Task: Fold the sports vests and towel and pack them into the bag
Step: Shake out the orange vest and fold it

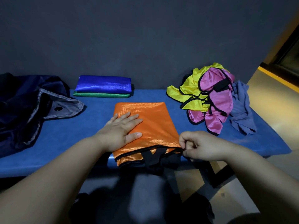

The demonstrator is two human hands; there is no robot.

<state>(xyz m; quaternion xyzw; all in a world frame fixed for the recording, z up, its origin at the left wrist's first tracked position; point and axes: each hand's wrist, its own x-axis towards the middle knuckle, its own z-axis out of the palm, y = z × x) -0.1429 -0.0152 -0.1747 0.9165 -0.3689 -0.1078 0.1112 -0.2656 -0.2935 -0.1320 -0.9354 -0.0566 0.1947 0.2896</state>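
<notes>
An orange vest (155,120) with black trim lies partly folded at the front middle of the blue bench (97,126). My left hand (121,128) presses flat on its left half. My right hand (199,146) pinches the vest's near right corner at the black edge. A folded blue vest (104,84) sits on a folded green vest (102,95) at the back. A crumpled yellow vest (189,92) and pink vest (216,101) are heaped at the right, beside a grey-blue towel (241,110). The dark navy bag (29,104) lies open at the left.
A dark wall stands right behind the bench. The bench's front edge runs just under the orange vest, whose black straps hang over it. Yellowish floor and a black bench leg (215,173) show at the right.
</notes>
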